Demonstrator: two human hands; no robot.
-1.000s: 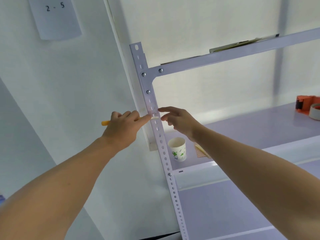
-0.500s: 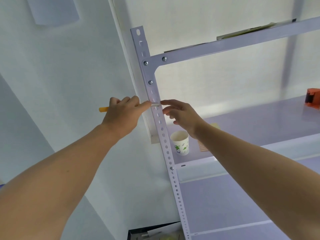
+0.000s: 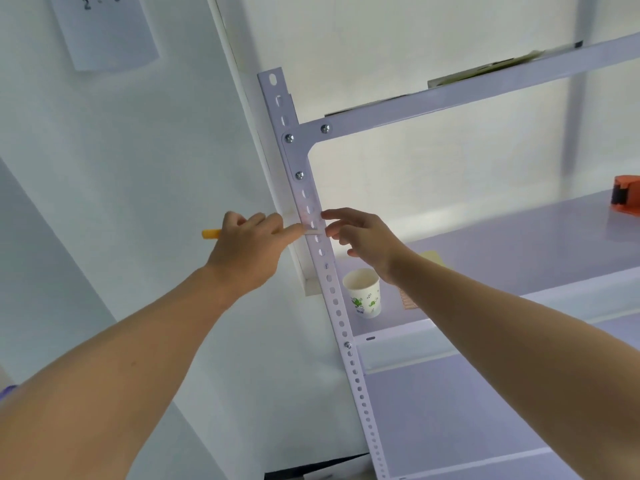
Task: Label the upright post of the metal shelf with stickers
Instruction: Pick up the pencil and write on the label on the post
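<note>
The white perforated upright post of the metal shelf runs from upper middle down to the bottom. A small pale sticker lies across the post just under the corner bracket. My left hand is curled around a yellow pen, whose tip sticks out to the left, and its forefinger presses the sticker's left end. My right hand hovers just right of the post with fingers spread, fingertips near the sticker's right end.
A paper cup with green print stands on the middle shelf beside the post, next to a yellow note pad. An orange tape dispenser sits far right. A paper sheet hangs on the wall upper left.
The view has shifted a little; both hands stay at the same spot on the post. My right fingers have drawn slightly off the sticker while the left forefinger keeps pressing it.
</note>
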